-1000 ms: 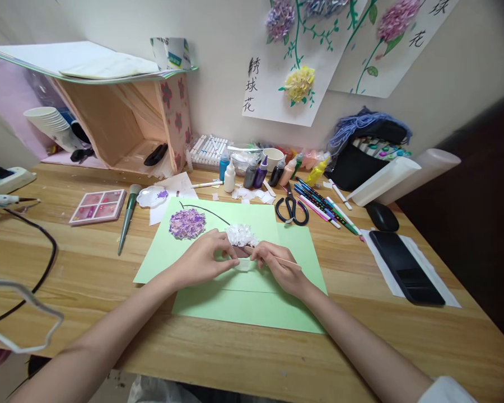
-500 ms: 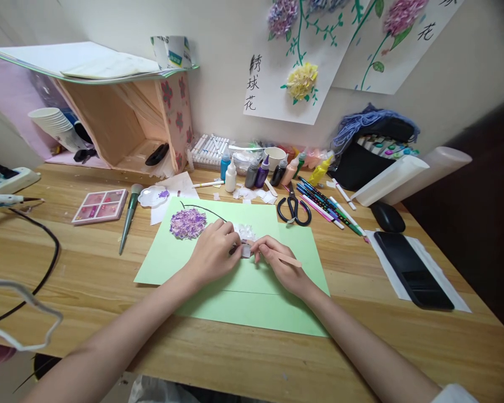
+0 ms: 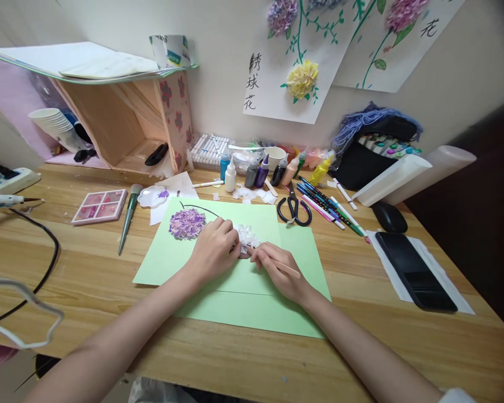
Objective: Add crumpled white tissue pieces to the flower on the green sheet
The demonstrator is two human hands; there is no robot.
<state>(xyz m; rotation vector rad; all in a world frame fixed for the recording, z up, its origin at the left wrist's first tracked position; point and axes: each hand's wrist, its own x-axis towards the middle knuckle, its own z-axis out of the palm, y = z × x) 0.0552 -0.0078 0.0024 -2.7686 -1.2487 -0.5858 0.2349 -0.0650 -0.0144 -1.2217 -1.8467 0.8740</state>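
Observation:
A green sheet of paper lies under both hands. On it is a purple paper-petal flower, with a dark curved line drawn above it. To the right sits a cluster of white paper bits, partly covered by my fingers. My left hand is closed at the cluster's lower left side, thumb and fingers pinched; whatever is between them is hidden. In my right hand is a flat wooden craft stick, gripped like a pen, its tip reaching the cluster's lower edge near my left thumb.
Behind the paper are black-handled scissors, paint bottles, white paper scraps and several pens. A makeup brush and pink palette lie left; a phone and mouse lie right.
A small white paper square showed flat between my hands earlier; now it is mostly out of sight at the white cluster's lower edge. The stick and right hand have shifted slightly.

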